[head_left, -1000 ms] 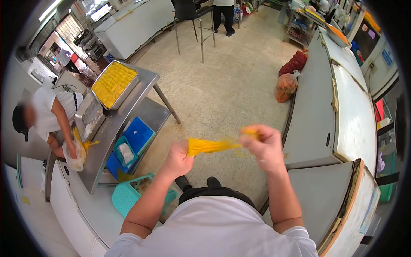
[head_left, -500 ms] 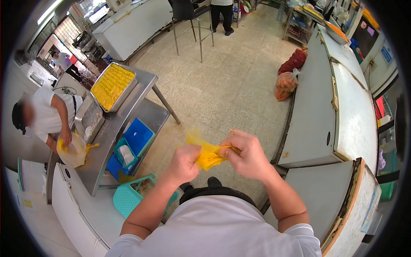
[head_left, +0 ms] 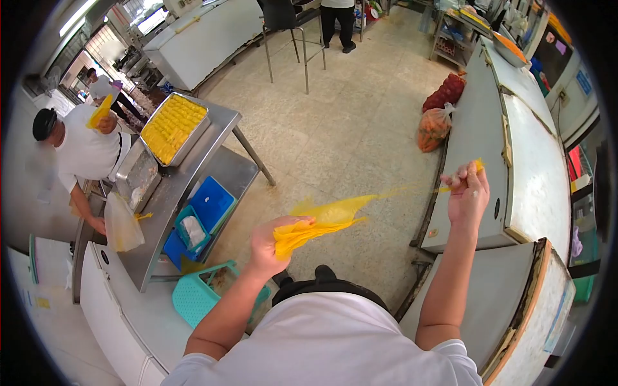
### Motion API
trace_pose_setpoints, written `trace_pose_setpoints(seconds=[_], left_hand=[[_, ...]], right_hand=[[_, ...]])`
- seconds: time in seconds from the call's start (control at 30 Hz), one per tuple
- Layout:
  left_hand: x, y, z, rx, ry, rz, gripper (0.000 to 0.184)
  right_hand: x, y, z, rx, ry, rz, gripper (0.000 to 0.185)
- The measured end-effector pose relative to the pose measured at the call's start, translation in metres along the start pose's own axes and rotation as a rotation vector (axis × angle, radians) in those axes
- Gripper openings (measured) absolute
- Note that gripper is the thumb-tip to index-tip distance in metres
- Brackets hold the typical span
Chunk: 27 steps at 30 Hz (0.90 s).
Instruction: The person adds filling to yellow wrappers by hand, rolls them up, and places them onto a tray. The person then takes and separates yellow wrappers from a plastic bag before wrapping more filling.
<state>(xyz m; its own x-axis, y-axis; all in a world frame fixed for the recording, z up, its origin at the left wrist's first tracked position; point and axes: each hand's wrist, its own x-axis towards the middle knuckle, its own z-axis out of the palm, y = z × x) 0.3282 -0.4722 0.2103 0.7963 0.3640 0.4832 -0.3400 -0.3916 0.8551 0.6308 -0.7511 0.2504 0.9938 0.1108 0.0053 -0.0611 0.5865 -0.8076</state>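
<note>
Left hand grips folded yellow sheets at six o'clock, near centre; right hand pinches a yellow scrap at three. Blue label, two o'clock, seemingly lettered but illegible; tiled floor, twelve.

And there's the steel bench: far end, a tray of yellow rolls! Nearer, a metal pan; nearest, a translucent bag.

Dark stool on the far floor
At right, a clear bag of carrots sits beside a red mesh sack, along a white cabinet; near left, a teal basket stands by the metal counter.
</note>
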Motion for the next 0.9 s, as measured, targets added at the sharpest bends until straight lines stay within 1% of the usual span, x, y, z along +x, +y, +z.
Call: trace_pose_setpoints(seconds=[0.07, 0.17, 0.23, 0.27, 0.37, 0.43, 0.5, 0.57, 0.63, 0.73, 0.83, 0.9], left_hand=[[0.000, 0.001, 0.002, 0.060, -0.008, 0.009, 0.039], [-0.005, 0.004, -0.007, 0.226, 0.013, 0.017, 0.035], [-0.007, 0.010, -0.016, 0.345, 0.046, 0.015, 0.032], [-0.008, 0.010, -0.017, 0.326, 0.055, 0.006, 0.031], [-0.016, 0.013, -0.017, 0.306, 0.060, -0.011, 0.026], [-0.015, 0.012, -0.011, 0.332, 0.025, 0.030, 0.024], [-0.012, 0.014, -0.004, 0.314, -0.006, 0.063, 0.023], [-0.010, 0.019, 0.003, 0.318, -0.038, 0.080, 0.023], [-0.011, 0.025, 0.008, 0.346, -0.068, 0.081, 0.024], [-0.016, 0.028, 0.011, 0.367, -0.085, 0.044, 0.024], [-0.020, 0.040, 0.013, 0.422, -0.080, 0.000, 0.031], [-0.023, 0.042, 0.017, 0.391, -0.061, -0.058, 0.033]], right_hand=[[-0.016, -0.012, 0.017, 0.090, -0.093, 0.124, 0.013], [0.005, -0.021, -0.001, 0.087, -0.023, -0.101, 0.013], [0.024, -0.033, -0.025, -0.061, 0.183, -0.337, 0.010], [0.032, -0.035, -0.033, -0.136, 0.284, -0.454, 0.009], [-0.006, -0.039, 0.001, -0.225, 0.033, -0.265, 0.013], [-0.044, -0.017, 0.025, -0.322, -0.169, -0.051, 0.016], [-0.083, 0.011, 0.044, -0.358, -0.515, 0.014, 0.013], [-0.119, 0.001, 0.077, -0.631, -0.805, 0.243, 0.016], [-0.135, 0.006, 0.103, -0.738, -1.055, -0.024, 0.025], [-0.139, 0.024, 0.103, -0.812, -1.186, -0.246, 0.028], [-0.142, 0.020, 0.106, -0.829, -1.196, -0.250, 0.026], [-0.142, 0.022, 0.102, -0.884, -1.191, -0.253, 0.022]])
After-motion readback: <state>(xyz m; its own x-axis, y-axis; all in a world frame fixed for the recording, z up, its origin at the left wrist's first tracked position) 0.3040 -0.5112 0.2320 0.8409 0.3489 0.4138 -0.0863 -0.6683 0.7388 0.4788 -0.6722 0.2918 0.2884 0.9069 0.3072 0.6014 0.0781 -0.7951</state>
